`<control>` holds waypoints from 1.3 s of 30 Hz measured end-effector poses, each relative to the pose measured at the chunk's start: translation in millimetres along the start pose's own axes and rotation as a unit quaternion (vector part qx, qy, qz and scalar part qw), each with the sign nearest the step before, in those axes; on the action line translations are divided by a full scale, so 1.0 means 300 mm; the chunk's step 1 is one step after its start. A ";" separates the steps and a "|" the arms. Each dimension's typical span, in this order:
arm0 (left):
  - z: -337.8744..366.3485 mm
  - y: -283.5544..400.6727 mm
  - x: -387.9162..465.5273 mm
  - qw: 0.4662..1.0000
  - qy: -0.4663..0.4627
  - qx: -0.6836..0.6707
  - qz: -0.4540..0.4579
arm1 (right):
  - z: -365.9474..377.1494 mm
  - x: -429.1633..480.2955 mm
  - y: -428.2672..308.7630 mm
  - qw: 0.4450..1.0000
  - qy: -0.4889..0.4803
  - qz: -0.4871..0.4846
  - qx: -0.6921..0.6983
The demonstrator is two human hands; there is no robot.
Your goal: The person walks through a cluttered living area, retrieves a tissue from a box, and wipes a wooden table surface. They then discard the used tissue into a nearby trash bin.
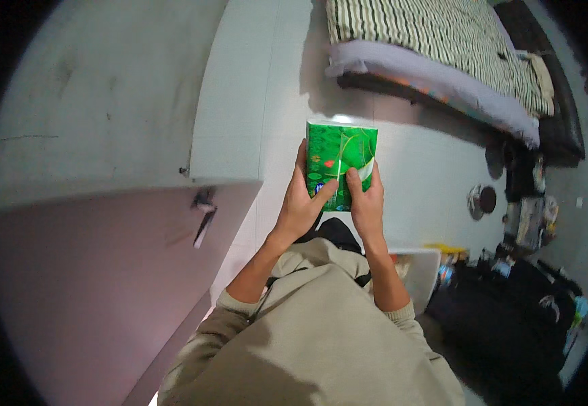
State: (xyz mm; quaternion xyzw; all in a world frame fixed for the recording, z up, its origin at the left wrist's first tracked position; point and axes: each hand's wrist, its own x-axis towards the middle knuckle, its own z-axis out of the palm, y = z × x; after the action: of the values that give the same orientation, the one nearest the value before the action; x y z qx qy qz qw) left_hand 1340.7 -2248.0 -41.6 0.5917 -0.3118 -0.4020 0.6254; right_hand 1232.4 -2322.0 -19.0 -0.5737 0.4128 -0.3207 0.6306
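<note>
Between both hands I hold a green plastic-wrapped pack [342, 152], probably of tissues, out in front of my body. Its printed face bears leaf patterns, a small red mark and some writing. My left hand [305, 195] grips the left side, with the thumb lying across the lower face. On the right side, my right hand [365, 195] holds the pack, its thumb pressed on the front near the lower middle. The other fingers of both hands are mostly hidden behind the pack.
A bed with a striped cover [426, 45] stands at the upper right. A pale wall [96, 101] with a latch [203, 205] rises at the left. On the tiled floor [416, 182] sits a small round dark-topped object [486, 199]. A white bin [423, 276] and dark clothing [497, 309] are at lower right.
</note>
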 end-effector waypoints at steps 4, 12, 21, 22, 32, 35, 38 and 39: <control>-0.036 0.079 0.400 0.999 -0.016 -0.013 0.025 | 0.035 0.401 -0.080 1.000 -0.026 0.008 -0.013; -0.171 0.122 0.947 0.993 0.027 -0.113 -0.032 | 0.150 1.006 -0.101 0.992 -0.106 0.066 0.020; -0.558 0.353 1.815 0.993 -0.064 -0.045 -0.086 | 0.327 1.912 -0.267 0.938 -0.342 0.026 -0.048; -0.593 0.369 1.869 0.988 -0.099 -0.045 -0.109 | 0.344 1.987 -0.320 0.923 -0.375 0.012 -0.082; -0.842 0.384 2.717 0.991 -0.114 0.003 -0.064 | 0.655 2.942 -0.536 0.843 -0.480 -0.099 -0.224; -0.946 0.478 3.027 0.983 -0.137 0.124 0.000 | 0.771 3.257 -0.606 0.838 -0.495 -0.052 -0.224; -1.001 0.586 3.290 0.970 -0.125 0.206 0.027 | 0.833 3.498 -0.646 0.835 -0.500 -0.015 -0.230; -1.022 0.607 3.379 0.970 -0.131 0.202 0.014 | 0.853 3.573 -0.645 0.840 -0.497 -0.006 -0.217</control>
State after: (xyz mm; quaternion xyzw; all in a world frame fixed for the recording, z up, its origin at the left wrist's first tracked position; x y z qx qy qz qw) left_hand 2119.4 -2986.1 19.8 0.6432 -0.4746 -0.3958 0.4521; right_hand 1959.3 -3172.1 9.0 -0.7809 0.0995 0.1012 0.6083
